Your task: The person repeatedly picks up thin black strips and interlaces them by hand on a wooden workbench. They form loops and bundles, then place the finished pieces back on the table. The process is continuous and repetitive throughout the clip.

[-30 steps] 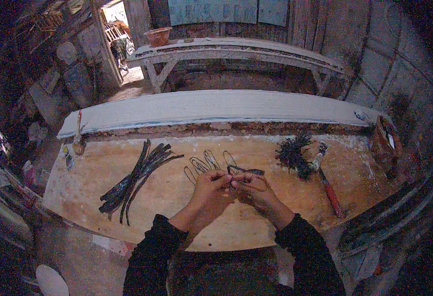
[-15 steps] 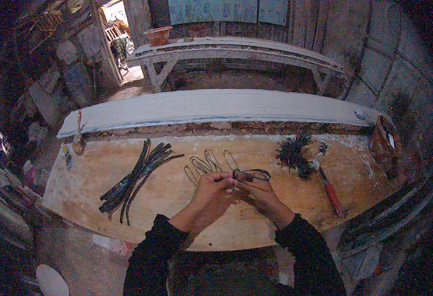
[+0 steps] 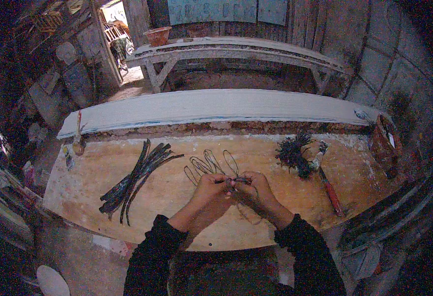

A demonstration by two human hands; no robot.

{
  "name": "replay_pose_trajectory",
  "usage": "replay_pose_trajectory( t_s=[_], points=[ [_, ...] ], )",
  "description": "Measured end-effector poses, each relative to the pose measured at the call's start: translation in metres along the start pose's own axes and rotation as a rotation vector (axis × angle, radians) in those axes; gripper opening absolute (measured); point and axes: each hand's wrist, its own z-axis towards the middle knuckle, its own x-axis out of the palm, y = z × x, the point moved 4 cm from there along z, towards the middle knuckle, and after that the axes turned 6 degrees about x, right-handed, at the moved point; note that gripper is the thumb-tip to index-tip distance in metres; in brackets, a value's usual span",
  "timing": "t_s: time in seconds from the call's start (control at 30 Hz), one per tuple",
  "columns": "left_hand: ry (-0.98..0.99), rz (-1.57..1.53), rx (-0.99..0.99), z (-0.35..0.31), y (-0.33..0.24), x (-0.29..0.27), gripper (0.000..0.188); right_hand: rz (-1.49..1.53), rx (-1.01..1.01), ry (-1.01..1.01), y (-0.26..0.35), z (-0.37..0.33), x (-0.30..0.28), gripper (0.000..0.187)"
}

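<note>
My left hand [image 3: 210, 191] and my right hand [image 3: 258, 193] meet over the middle of the wooden board [image 3: 162, 217]. Both are closed, fingertips pinching a short dark strip [image 3: 231, 181] between them. Part of the strip is hidden by the fingers. Beneath my right hand a thin loop [image 3: 248, 215] shows faintly against the wood. Just beyond my hands lie several thin dark wire-like loops [image 3: 211, 162]. Left of them rests a bundle of long black flat strips [image 3: 138, 175]. To the right sits a dark frayed clump of short strips [image 3: 294, 154], beside a red-handled tool [image 3: 331, 193] with a pale head.
A raised white ledge [image 3: 216, 108] runs along the board's far side. On the right stands a brown pot-like container [image 3: 385, 148]; a stick-like thing [image 3: 79, 135] is at the far left. Behind, a long white bench [image 3: 236, 52] carries a reddish pot [image 3: 158, 36].
The dark looped strip that stuck out to the right above my right hand no longer shows there. My right fingers have shifted up and the strip now lies between both sets of fingertips.
</note>
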Motion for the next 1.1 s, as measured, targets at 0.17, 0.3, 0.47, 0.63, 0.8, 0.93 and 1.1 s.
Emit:
replay_pose_trajectory(
  t_s=[0.17, 0.3, 0.47, 0.63, 0.8, 0.93, 1.1],
  points=[
    [-0.03, -0.228, -0.097, -0.017, -0.025, 0.027, 0.008, 0.021, -0.048, 0.079, -0.001, -0.001, -0.004, 0.018],
    [-0.003, 0.022, -0.083, -0.009, -0.02, 0.014, 0.007, 0.207, -0.021, 0.137, -0.006, 0.0, -0.006, 0.016],
    [0.038, -0.297, -0.133, -0.019, -0.031, 0.031, 0.006, 0.355, -0.001, 0.092, -0.026, 0.005, -0.01, 0.017],
    [0.007, -0.308, -0.19, -0.022, -0.038, 0.034, 0.005, 0.274, -0.012, 0.132, -0.018, 0.003, -0.01, 0.019],
    [-0.106, -0.358, -0.161, -0.022, -0.035, 0.031, 0.005, 0.138, -0.078, 0.064, -0.005, -0.003, -0.005, 0.017],
    [-0.058, -0.393, -0.155, -0.017, -0.028, 0.03, 0.004, 0.261, -0.065, 0.02, -0.028, 0.005, -0.01, 0.017],
    [0.038, -0.393, -0.132, -0.017, -0.022, 0.022, 0.004, 0.148, -0.114, 0.074, 0.0, -0.001, -0.003, 0.019]
  ],
)
